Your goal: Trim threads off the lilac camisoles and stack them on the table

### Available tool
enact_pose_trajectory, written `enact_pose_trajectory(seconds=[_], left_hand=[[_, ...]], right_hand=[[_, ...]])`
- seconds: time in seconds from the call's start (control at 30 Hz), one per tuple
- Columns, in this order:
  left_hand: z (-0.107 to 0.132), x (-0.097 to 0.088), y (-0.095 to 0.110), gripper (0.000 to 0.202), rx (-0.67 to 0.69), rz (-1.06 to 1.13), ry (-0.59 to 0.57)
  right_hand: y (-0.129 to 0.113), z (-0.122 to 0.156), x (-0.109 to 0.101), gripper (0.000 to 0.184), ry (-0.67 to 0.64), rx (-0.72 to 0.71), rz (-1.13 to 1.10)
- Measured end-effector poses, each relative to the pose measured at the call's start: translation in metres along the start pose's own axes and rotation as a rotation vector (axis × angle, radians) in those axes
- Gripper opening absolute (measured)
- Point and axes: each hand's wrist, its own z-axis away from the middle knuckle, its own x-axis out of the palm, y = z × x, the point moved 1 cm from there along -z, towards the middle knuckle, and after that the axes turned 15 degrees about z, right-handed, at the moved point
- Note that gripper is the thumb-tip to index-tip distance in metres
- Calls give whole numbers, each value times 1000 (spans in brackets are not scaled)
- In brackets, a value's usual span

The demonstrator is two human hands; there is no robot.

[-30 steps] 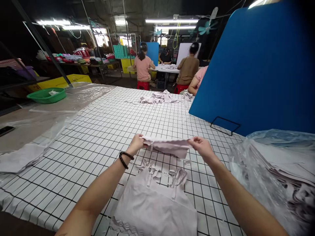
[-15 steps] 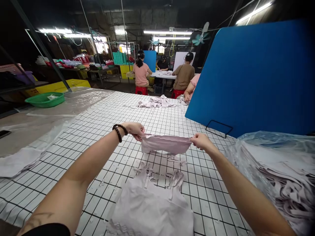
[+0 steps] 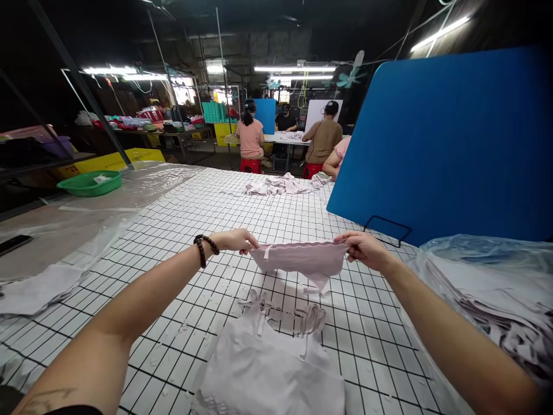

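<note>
Between my two hands a pale pink pair of panties (image 3: 298, 259) hangs stretched above the table, its waist edge on top and a small white label near the left end. My left hand (image 3: 238, 240), with a dark bead bracelet at the wrist, pinches the left end. The right corner is gripped by my right hand (image 3: 363, 250), fingers closed on the cloth. Below them a pale pink camisole (image 3: 274, 369) with thin straps lies flat on the table, nearest to me.
A grid-patterned table (image 3: 173, 300) spreads ahead. Loose garments (image 3: 280, 184) lie at its far side. A blue board (image 3: 440, 144) stands at the right, beside a plastic bag (image 3: 466, 245) of stacked garments. A green basin (image 3: 90, 183) sits left; several co-workers sit beyond.
The panties have been turned and pulled wider, so the white label and a hanging lower point show now. My right hand has shifted slightly right; both hands keep hold.
</note>
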Motion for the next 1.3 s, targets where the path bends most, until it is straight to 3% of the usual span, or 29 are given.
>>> enact_pose_trajectory(seconds=[0.07,0.17,0.33,0.4,0.47,0.53,0.63,0.77,0.87,0.97,1.1,1.13,1.27,1.3], left_hand=[[0,5,-3,37,-19,-48,-34],[-3,17,-9,43,58,-22,-115],[-5,37,-21,53,161,40,-75],[-7,45,-26,57,182,29,-42],[-9,52,-29,60,187,1,6],[-11,60,-31,62,188,-40,20],[-13,71,-33,68,182,-86,-8],[-12,79,-33,69,207,-58,-38],[-9,81,-33,69,206,-40,-53],[-7,82,-34,71,183,-24,-57],[-7,84,-34,69,190,-15,-47],[-7,84,-34,67,203,-13,-56],[-7,83,-35,48,198,-32,-76],[-7,82,-35,42,189,-45,-61]], right_hand=[[-3,1,1,27,-42,-8,99],[-7,3,9,27,-137,-3,321],[-2,12,29,44,-313,106,609],[3,16,39,42,-374,130,752],[4,18,52,31,-354,60,916],[0,19,70,20,-216,-96,994],[-6,15,108,20,-79,-230,805],[2,4,158,33,-174,-87,388],[14,-5,177,29,4,-75,310],[22,-9,179,24,99,-120,362],[6,-14,162,19,-136,-178,431],[-2,-15,154,16,-133,-182,470],[-29,-18,121,24,238,-233,792],[-29,-15,116,28,226,-278,878]])
